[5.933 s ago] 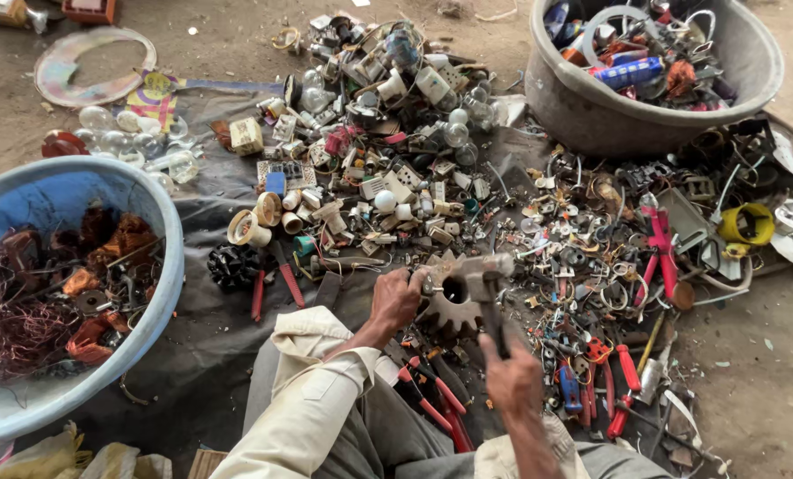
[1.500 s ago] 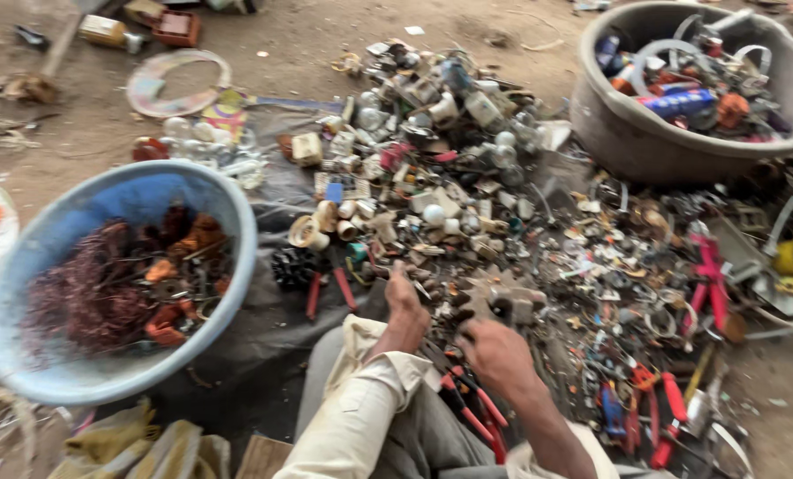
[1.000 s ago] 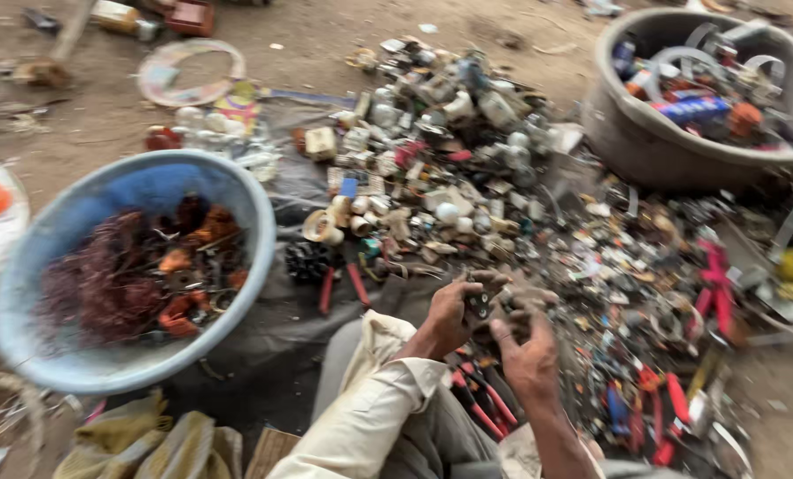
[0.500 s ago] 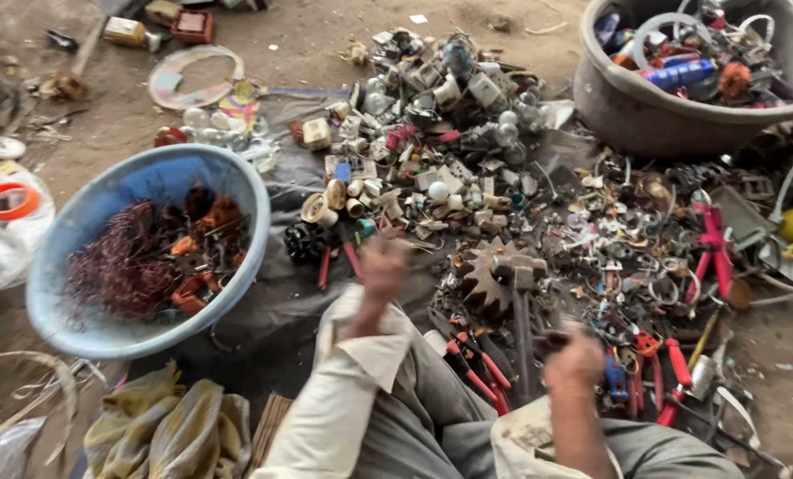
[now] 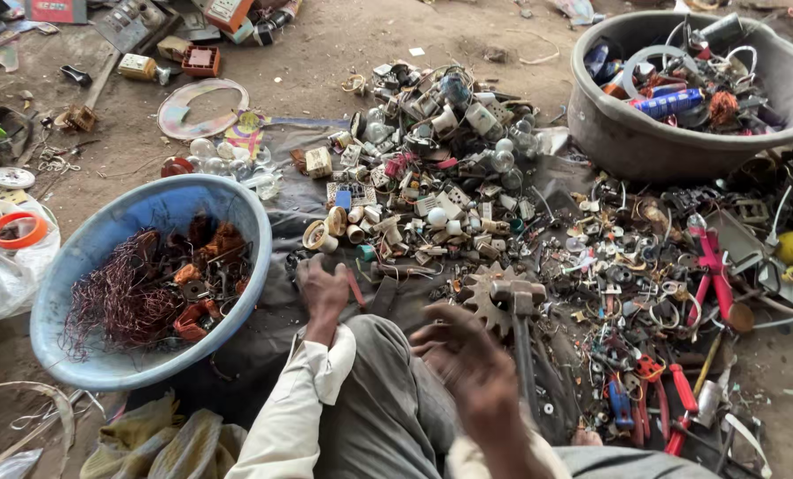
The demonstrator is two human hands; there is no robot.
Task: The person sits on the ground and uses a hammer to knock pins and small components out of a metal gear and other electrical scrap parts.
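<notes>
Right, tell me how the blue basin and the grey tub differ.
The blue basin is bright blue with a shallow, flaring wall; the grey tub is dull grey, with a taller wall. The blue basin holds mostly reddish copper wire and some rusty bits, well below its rim; the grey tub is heaped with mixed scrap. The blue basin lies beside the left hand; the grey tub stands farther off, at upper right. Both are round, open and on the ground.
</notes>
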